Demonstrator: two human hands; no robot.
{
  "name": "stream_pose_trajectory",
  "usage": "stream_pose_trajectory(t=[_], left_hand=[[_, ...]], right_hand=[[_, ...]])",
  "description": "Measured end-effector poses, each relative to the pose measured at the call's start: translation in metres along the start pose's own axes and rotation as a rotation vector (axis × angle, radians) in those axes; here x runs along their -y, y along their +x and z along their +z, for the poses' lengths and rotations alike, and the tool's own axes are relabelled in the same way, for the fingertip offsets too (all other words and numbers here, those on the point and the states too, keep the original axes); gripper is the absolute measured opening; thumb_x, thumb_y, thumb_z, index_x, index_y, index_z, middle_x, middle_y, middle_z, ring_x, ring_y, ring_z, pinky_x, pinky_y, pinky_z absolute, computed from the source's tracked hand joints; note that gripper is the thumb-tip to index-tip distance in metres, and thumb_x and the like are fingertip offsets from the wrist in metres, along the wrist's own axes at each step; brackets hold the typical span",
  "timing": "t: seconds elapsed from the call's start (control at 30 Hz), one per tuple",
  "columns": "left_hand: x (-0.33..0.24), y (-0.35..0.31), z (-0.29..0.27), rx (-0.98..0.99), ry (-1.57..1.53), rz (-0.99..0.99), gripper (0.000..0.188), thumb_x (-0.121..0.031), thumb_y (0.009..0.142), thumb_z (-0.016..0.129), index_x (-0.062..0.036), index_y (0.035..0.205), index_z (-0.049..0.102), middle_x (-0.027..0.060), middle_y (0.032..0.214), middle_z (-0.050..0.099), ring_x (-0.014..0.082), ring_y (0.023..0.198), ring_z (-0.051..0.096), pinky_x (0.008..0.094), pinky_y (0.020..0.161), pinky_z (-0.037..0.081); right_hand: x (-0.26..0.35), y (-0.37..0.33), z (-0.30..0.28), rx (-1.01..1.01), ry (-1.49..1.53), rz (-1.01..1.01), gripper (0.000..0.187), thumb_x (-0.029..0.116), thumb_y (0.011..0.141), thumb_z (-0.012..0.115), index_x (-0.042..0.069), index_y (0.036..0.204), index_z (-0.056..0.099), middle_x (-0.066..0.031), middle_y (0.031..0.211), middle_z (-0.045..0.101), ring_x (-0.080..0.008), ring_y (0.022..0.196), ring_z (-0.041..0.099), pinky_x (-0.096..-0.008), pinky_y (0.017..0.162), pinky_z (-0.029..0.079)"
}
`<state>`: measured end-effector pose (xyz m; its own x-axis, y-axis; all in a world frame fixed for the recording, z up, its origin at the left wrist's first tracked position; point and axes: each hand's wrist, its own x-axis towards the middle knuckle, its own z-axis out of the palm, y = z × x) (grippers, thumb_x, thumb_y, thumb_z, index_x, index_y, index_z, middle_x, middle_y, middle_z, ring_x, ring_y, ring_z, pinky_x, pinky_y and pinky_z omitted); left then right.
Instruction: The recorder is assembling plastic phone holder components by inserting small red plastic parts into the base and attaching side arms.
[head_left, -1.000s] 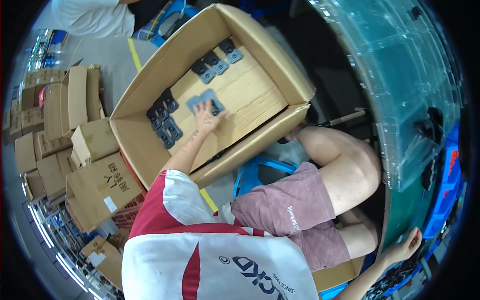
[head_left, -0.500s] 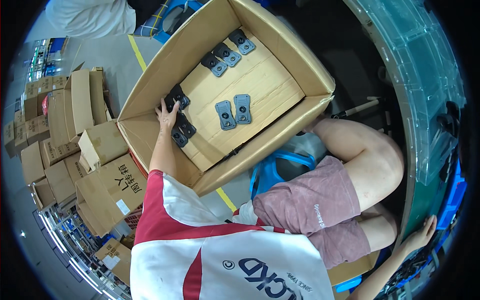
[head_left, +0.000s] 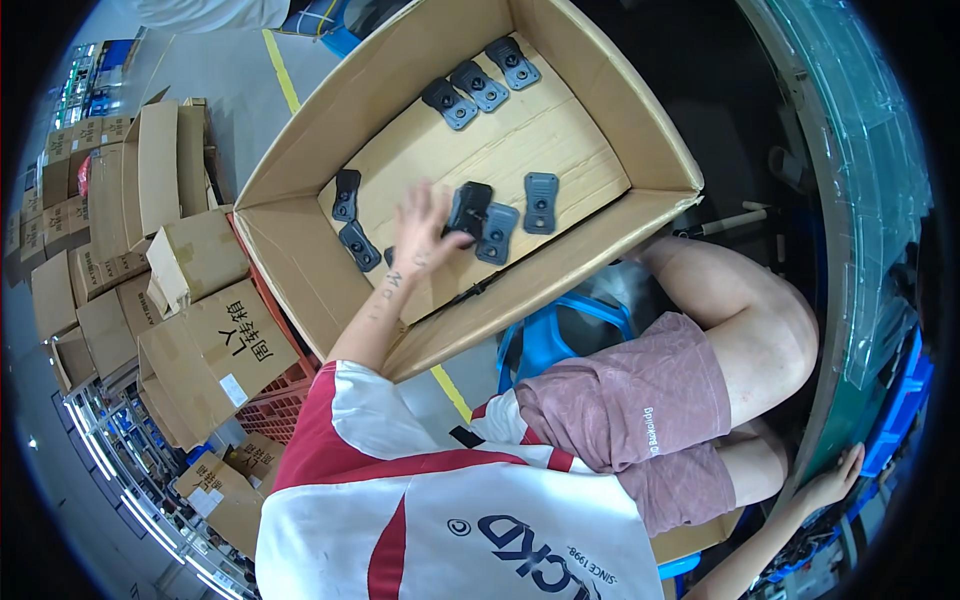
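Observation:
My left hand (head_left: pixel 424 228) is over the middle of a large open cardboard box (head_left: pixel 300 155), blurred, its fingers spread. Beside its thumb lies a black plastic part (head_left: pixel 470 207), partly overlapping a grey plate-like part (head_left: pixel 497 236). A second grey part (head_left: pixel 541 203) lies just right of them. Along the box's left side are two dark parts (head_left: pixel 347 195), and another is mostly hidden behind my wrist. Three black-and-grey parts (head_left: pixel 479 86) sit in a row at the far side. My right hand (head_left: pixel 838 480) rests with fingers extended at the edge of a green bench (head_left: pixel 835 440).
Stacked cardboard cartons (head_left: pixel 215 340) and a red plastic crate (head_left: pixel 275 405) stand at left. A blue stool (head_left: pixel 560 335) is below the box's near wall. Clear plastic sheeting (head_left: pixel 850 200) covers the bench at right. Another person's white sleeve (head_left: pixel 215 12) shows at the top left.
My left hand has moved right from the parts at the box's left side to the middle. One dark part now lies against the grey pair. The right hand stays at the bench edge.

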<state>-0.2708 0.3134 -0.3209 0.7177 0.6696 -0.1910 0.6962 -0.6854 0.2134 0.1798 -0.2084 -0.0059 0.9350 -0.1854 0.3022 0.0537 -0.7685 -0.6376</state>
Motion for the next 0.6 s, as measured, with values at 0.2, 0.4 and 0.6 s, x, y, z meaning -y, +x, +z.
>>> stream_pose_trajectory(t=[0.2, 0.4, 0.6], left_hand=[[0.109, -0.003, 0.015, -0.274, -0.027, -0.702, 0.081, -0.059, 0.08, 0.054, -0.0106, 0.141, 0.032, 0.019, 0.139, 0.034, 0.0431, 0.124, 0.035, 0.0544, 0.1, 0.031], [0.02, 0.001, 0.043, -0.117, -0.173, -0.789, 0.082, -0.067, 0.084, 0.042, -0.0133, 0.144, 0.027, 0.015, 0.152, 0.017, 0.0439, 0.137, 0.017, 0.058, 0.109, 0.016], [0.008, -0.027, 0.004, -0.009, -0.314, -0.165, 0.062, -0.046, 0.086, 0.052, -0.0124, 0.136, 0.04, 0.0151, 0.147, 0.03, 0.0411, 0.134, 0.026, 0.0499, 0.109, 0.023]], right_hand=[[-0.016, 0.011, -0.001, 0.048, 0.068, 0.006, 0.032, 0.027, 0.094, 0.056, 0.002, 0.113, 0.063, -0.0079, 0.103, 0.064, -0.0148, 0.093, 0.057, -0.0227, 0.084, 0.042], [-0.013, 0.007, -0.002, 0.034, 0.089, 0.009, 0.032, 0.027, 0.094, 0.057, 0.002, 0.112, 0.063, -0.0081, 0.102, 0.064, -0.0149, 0.093, 0.057, -0.0232, 0.085, 0.042], [-0.012, 0.004, -0.002, 0.045, 0.179, 0.029, 0.031, 0.026, 0.093, 0.058, 0.002, 0.111, 0.063, -0.0076, 0.101, 0.063, -0.014, 0.091, 0.057, -0.0226, 0.086, 0.042]])
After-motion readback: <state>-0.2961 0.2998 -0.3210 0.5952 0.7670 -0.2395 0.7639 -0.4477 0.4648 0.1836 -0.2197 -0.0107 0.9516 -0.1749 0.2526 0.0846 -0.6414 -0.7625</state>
